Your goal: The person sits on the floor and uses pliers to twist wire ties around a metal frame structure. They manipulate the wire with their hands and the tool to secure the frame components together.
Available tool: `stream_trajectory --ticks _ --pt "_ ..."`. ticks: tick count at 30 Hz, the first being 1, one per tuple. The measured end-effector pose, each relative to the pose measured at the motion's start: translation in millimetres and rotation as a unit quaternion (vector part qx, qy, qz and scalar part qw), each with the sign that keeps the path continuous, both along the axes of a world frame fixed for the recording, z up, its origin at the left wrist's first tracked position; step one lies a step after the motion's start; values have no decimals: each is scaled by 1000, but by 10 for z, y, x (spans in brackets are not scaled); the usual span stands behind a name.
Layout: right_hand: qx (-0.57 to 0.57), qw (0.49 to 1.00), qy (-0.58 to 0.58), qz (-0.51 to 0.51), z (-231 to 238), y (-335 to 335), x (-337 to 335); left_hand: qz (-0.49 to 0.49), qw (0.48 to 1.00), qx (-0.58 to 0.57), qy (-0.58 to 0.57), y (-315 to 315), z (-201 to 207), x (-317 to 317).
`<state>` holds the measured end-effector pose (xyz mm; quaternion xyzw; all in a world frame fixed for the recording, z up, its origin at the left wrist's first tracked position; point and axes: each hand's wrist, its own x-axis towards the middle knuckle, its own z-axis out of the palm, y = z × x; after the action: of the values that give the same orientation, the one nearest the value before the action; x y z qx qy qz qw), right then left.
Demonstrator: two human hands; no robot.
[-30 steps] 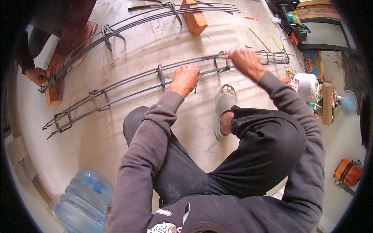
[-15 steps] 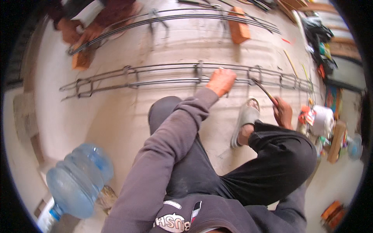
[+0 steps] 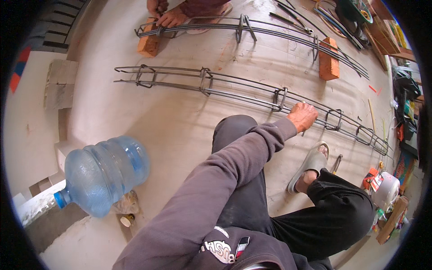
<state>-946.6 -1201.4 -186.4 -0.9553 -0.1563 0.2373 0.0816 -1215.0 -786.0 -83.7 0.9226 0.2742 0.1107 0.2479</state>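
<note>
My left hand (image 3: pixel 302 118) is closed around the bars of a long, narrow steel rebar cage (image 3: pixel 243 87) that stretches across the floor in front of me. The cage has thin straight bars with rectangular stirrups (image 3: pixel 280 99) spaced along it; one stirrup is just left of my fist. My right hand is out of sight behind my bent right knee. Past that knee, the end of a slim metal hand tool (image 3: pixel 337 163) sticks up beside my sandal (image 3: pixel 310 164); its handle is hidden.
Across from me, a person's hands (image 3: pixel 168 17) work at a second rebar bundle (image 3: pixel 279 37) resting on two orange bricks (image 3: pixel 148 42). A big blue water bottle (image 3: pixel 105 173) lies at left. Cutters (image 3: pixel 292 20) lie at the back; a white round container (image 3: pixel 386 189) stands at right.
The view has swung left, so things sit farther right. My left hand still grips the cage. My right hand and its tool have drawn back from the cage toward my knee, and the hand is now hidden.
</note>
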Motion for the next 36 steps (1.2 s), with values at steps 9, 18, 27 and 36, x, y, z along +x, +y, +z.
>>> stream_trajectory --ticks 9,18,27,36 --pt "265 942 145 145 932 1374 -146 53 981 -43 -181 -55 614 -131" --pt "338 815 248 400 2281 3190 -1180 42 539 -715 -443 266 578 -234" --pt "349 813 351 307 2124 3130 -1199 16 515 -734 -442 333 676 -148" --pt "418 818 382 102 1921 3002 -1195 47 601 -670 -433 506 508 -185"
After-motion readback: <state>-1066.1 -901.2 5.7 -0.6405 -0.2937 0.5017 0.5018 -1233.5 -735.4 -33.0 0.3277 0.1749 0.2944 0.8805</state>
